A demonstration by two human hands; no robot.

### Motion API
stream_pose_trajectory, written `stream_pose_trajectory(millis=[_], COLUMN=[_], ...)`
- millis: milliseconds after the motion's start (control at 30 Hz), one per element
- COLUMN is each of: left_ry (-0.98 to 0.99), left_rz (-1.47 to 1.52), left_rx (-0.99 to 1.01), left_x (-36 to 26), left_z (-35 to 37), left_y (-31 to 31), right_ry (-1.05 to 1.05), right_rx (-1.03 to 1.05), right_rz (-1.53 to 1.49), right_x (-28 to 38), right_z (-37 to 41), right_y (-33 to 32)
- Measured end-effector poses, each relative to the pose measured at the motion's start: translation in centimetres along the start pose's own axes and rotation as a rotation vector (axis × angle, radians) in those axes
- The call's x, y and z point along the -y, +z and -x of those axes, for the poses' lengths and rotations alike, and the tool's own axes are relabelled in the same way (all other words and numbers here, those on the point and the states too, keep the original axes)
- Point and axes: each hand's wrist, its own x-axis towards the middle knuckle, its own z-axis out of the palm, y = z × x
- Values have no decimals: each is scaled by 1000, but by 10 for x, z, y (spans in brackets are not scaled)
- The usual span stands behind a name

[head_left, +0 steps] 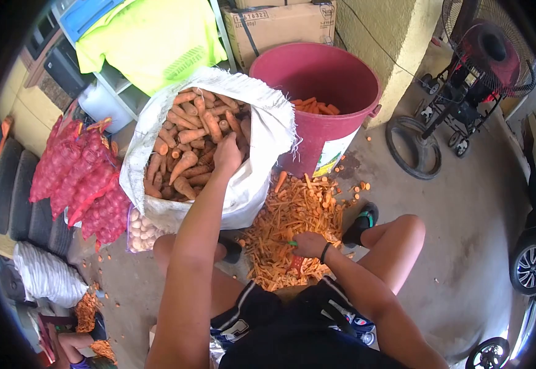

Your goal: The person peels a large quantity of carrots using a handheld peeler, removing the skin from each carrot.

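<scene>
Unpeeled carrots (pixel 185 138) fill a large white woven sack (pixel 234 200). My left hand (pixel 228 155) reaches into the sack's mouth with its fingers closed around a carrot at the right side of the pile. Lower right, my right hand (pixel 309 245) is closed on a small tool with a green handle (pixel 292 243), above a heap of orange peelings (pixel 286 212) on the floor. Behind the heap stands a tall maroon bin (pixel 289 138) with orange carrots (pixel 314 107) inside.
Red mesh bags of onions (pixel 80 172) and a bag of pale bulbs (pixel 142 232) stand left of the sack. Tires (pixel 6 190) line the left wall. Another person's leg (pixel 74 344) shows lower left. A fan (pixel 422 144) and a car wheel (pixel 532 269) are at right.
</scene>
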Motion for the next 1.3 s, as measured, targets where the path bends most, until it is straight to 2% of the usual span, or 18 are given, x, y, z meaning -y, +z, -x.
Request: stream_pose_trajectory(millis=[100,133,167,267,367,433,500,533,567,667,733,800,900,1133,1233,1300], left_ry=[-66,-51,31,-133,-46,55,-59,-96,-145,-198,-125,-69,-72,-49,-42,-82], left_rz=[271,456,796,1101,1426,1340,1129,1218,1314,1196,1041,897,883,811,865,962], left_rx=[-12,-81,-87,-5,138,286,256,303,345,335,308,274,224,286,301,344], left_x=[4,7,26,-8,-37,-14,-12,-17,-20,-19,-25,-28,-29,-24,-23,-20], left_z=[-2,-2,-14,-9,29,78,141,166,184,204,206,205,205,205,209,209], left_y=[-11,-20,-17,-100,-132,-97,-50,-34,-20,14,15,7,5,16,13,16], right_ry=[24,16,6,-31,-134,-162,-178,-180,-181,-128,-151,-169,-204,-232,-187,-74], right_rx=[-34,-75,-110,-73,-227,-281,-401,-469,-526,-626,-679,-662,-643,-647,-562,-401], right_rz=[-9,-16,-25,-80,-124,-106,-88,-67,-36,-160,-248,-297,-265,-203,-191,-96], right_x=[0,-6,-11,-10,1,13,17,19,19,9,19,36,41,39,23,-11], right_z=[1,-2,-3,4,28,44,49,51,54,38,31,31,25,22,8,-8], right_y=[-9,-8,-4,-24,-67,-107,-130,-134,-132,-101,-84,-83,-79,-74,-65,-56])
